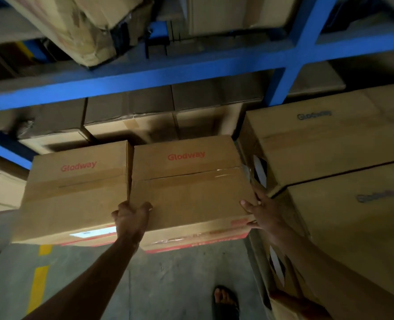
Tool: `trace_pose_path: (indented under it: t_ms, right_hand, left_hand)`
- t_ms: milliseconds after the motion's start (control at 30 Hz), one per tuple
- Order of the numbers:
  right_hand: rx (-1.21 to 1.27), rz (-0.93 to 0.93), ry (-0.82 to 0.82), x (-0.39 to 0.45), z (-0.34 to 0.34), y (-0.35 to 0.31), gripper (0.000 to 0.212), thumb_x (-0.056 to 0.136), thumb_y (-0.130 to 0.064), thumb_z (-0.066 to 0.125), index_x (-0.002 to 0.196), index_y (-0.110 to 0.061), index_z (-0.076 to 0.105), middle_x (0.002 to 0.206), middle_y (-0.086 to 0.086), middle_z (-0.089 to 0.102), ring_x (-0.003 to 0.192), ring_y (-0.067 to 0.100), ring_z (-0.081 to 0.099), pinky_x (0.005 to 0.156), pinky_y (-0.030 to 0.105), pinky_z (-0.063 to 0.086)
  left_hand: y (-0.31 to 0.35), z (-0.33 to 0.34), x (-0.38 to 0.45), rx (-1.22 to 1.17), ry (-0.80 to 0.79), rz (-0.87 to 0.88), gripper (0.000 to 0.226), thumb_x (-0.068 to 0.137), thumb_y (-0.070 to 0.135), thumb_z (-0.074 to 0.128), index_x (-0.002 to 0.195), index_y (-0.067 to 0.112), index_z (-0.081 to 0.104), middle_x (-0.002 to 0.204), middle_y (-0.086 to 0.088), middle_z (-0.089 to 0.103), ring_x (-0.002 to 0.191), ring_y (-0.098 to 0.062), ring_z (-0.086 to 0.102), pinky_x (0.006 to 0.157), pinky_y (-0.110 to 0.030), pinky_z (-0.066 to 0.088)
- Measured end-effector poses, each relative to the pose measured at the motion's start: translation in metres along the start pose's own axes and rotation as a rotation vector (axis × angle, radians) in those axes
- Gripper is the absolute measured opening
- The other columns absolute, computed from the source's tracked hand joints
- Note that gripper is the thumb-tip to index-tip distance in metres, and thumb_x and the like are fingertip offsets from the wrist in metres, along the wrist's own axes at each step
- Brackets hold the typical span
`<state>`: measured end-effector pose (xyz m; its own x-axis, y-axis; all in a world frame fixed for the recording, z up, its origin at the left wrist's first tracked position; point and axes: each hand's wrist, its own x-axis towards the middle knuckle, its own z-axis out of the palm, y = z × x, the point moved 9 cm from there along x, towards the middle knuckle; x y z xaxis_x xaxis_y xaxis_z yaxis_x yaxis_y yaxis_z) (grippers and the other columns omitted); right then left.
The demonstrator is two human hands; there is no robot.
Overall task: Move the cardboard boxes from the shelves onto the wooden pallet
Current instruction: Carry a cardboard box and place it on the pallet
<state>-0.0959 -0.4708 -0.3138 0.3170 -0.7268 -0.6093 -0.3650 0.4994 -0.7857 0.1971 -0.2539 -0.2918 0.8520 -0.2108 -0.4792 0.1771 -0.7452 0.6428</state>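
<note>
Both hands are on the right-hand box (189,185) of a pair marked "Glodway", which sits at the front edge of the lower shelf, jutting out over the concrete floor (172,285). The left hand (131,218) grips its near left corner, fingers curled into the seam against the neighbouring box (75,195), thumb on top. The right hand (264,210) lies flatter at the near right corner, fingers spread along the side, squeezed in beside the taller stacked cartons (325,144); whether those fingers hook under the edge is hard to tell in this dim, blurred view. The box looks stiff, taped shut along the top seam, and wide enough to need both arms; it is probably fairly heavy. Smooth cardboard and glossy tape offer little purchase, so the bottom edges at opposite corners look like the safest hold, once it slides clear of the shelf. The blue rack beam (145,75) runs close overhead. The pallet is not in view.
</note>
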Motion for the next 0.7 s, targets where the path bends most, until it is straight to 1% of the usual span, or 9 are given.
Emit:
trace_pose_path:
  t_ms: [100,233,333,400,467,533,567,633,700]
  right_hand:
    - [0.030,0.003,0.002,-0.052,-0.012,-0.005,0.055,0.094,-0.013,0.059,0.143,-0.030,0.040,0.129,-0.003,0.052,0.116,0.027,0.053,0.086,0.052,0.051]
    - [0.082,-0.035,0.057,-0.156,-0.029,-0.015,0.052,0.096,-0.020,0.057,0.143,-0.034,0.039,0.140,-0.001,0.050,0.125,0.026,0.049,0.088,0.050,0.049]
    - [0.119,-0.077,0.097,-0.251,-0.041,-0.029,0.050,0.098,-0.023,0.053,0.142,-0.042,0.037,0.136,-0.007,0.051,0.122,0.024,0.049,0.075,0.037,0.050]
    - [0.147,-0.092,0.108,-0.301,-0.049,-0.034,0.049,0.098,-0.024,0.052,0.140,-0.044,0.038,0.135,-0.007,0.053,0.120,0.026,0.051,0.070,0.035,0.049]
    - [0.177,-0.112,0.154,-0.368,-0.064,-0.039,0.046,0.098,-0.025,0.052,0.138,-0.045,0.041,0.130,-0.006,0.055,0.114,0.027,0.054,0.078,0.039,0.050]
    - [0.169,-0.127,0.225,-0.425,-0.086,-0.035,0.045,0.097,-0.027,0.054,0.137,-0.044,0.043,0.123,-0.007,0.058,0.103,0.023,0.058,0.086,0.045,0.051]
    - [0.186,-0.136,0.249,-0.451,-0.097,-0.031,0.045,0.096,-0.028,0.055,0.138,-0.043,0.043,0.124,-0.008,0.058,0.101,0.022,0.058,0.089,0.048,0.051]
    - [0.219,-0.169,0.308,-0.503,-0.125,-0.031,0.046,0.096,-0.029,0.056,0.139,-0.041,0.043,0.125,-0.007,0.058,0.099,0.022,0.059,0.090,0.052,0.052]
    - [0.222,-0.174,0.344,-0.534,-0.144,-0.026,0.046,0.096,-0.027,0.055,0.138,-0.042,0.043,0.122,-0.007,0.058,0.096,0.021,0.060,0.089,0.053,0.052]
  left_hand:
    - [0.013,-0.024,-0.034,-0.025,0.007,0.064,0.056,0.085,0.030,0.067,0.130,0.006,0.046,0.122,-0.014,0.056,0.103,-0.034,0.057,0.081,-0.040,0.050]
    - [0.030,-0.088,-0.107,-0.023,0.036,0.186,0.045,0.086,0.032,0.065,0.119,0.006,0.049,0.111,-0.016,0.061,0.087,-0.029,0.055,0.074,-0.038,0.048]
    - [0.041,-0.150,-0.171,-0.047,0.055,0.270,0.046,0.085,0.040,0.064,0.115,0.007,0.053,0.110,-0.017,0.064,0.087,-0.031,0.058,0.074,-0.037,0.047]
    - [0.046,-0.180,-0.203,-0.021,0.050,0.298,0.058,0.084,0.053,0.059,0.121,0.009,0.054,0.114,-0.018,0.064,0.098,-0.036,0.061,0.081,-0.040,0.048]
    - [0.048,-0.213,-0.250,0.045,-0.020,0.345,0.072,0.081,0.066,0.051,0.120,0.006,0.060,0.113,-0.020,0.065,0.102,-0.039,0.061,0.087,-0.043,0.049]
    - [0.047,-0.233,-0.293,0.102,-0.069,0.401,0.078,0.077,0.074,0.047,0.105,0.005,0.068,0.103,-0.021,0.068,0.094,-0.039,0.063,0.084,-0.042,0.051]
    - [0.049,-0.239,-0.314,0.098,-0.098,0.442,0.077,0.076,0.073,0.050,0.104,0.005,0.068,0.103,-0.021,0.069,0.094,-0.039,0.063,0.083,-0.042,0.051]
    - [0.058,-0.239,-0.362,0.061,-0.172,0.505,0.073,0.076,0.065,0.060,0.115,0.004,0.062,0.113,-0.023,0.066,0.103,-0.040,0.060,0.088,-0.044,0.049]
    - [0.063,-0.234,-0.389,0.042,-0.219,0.530,0.085,0.069,0.068,0.060,0.125,0.004,0.055,0.125,-0.021,0.060,0.115,-0.041,0.055,0.099,-0.047,0.044]
